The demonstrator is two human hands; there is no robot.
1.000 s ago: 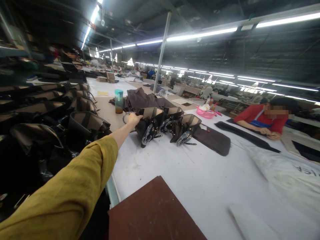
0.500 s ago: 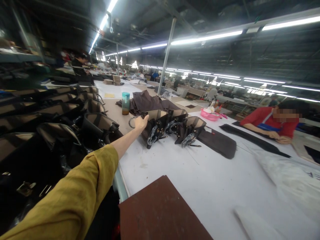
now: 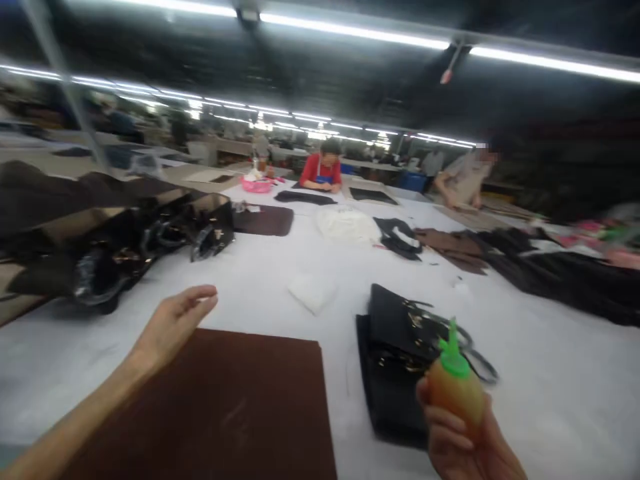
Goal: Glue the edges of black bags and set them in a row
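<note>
Having left the handbags point(image 3: 220, 217), the left hand point(image 3: 177, 319) is free, fingers loosely parted near the brown board point(image 3: 250, 407). The right hand point(image 3: 457, 440) wraps its fingers round a green-tipped squeeze bottle point(image 3: 457, 393) near a black bag point(image 3: 397, 393).

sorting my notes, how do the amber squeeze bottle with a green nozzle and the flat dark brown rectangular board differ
The amber squeeze bottle with a green nozzle is rounded; the flat dark brown rectangular board has straight edges. The bottle is held in the right hand; the board rests on the white table. The bottle is much smaller than the board.
</note>
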